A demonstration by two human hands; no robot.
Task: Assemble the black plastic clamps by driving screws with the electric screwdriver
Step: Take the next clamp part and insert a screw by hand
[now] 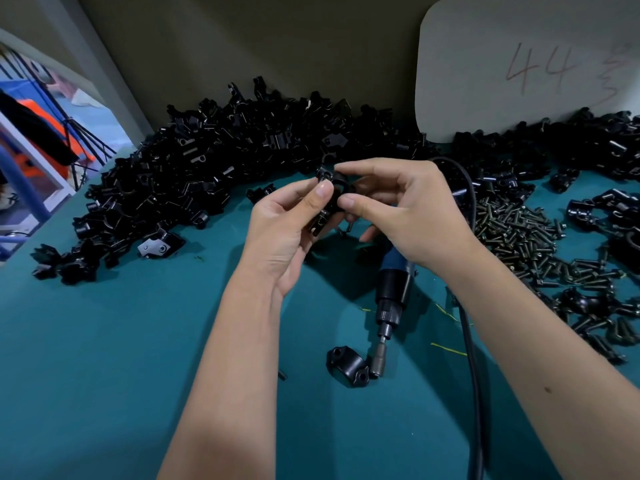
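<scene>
Clamp (333, 188) pinched btwn both hands; screwdriver (393, 289) below.

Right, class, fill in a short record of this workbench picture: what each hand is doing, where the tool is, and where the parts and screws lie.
left hand: left hand pinches the clamp
right hand: right hand pinches the same clamp
tool: screwdriver lies on the green table, unheld
by its tip: a loose clamp piece
parts: black pile at the back
screws: heap on the right
</scene>
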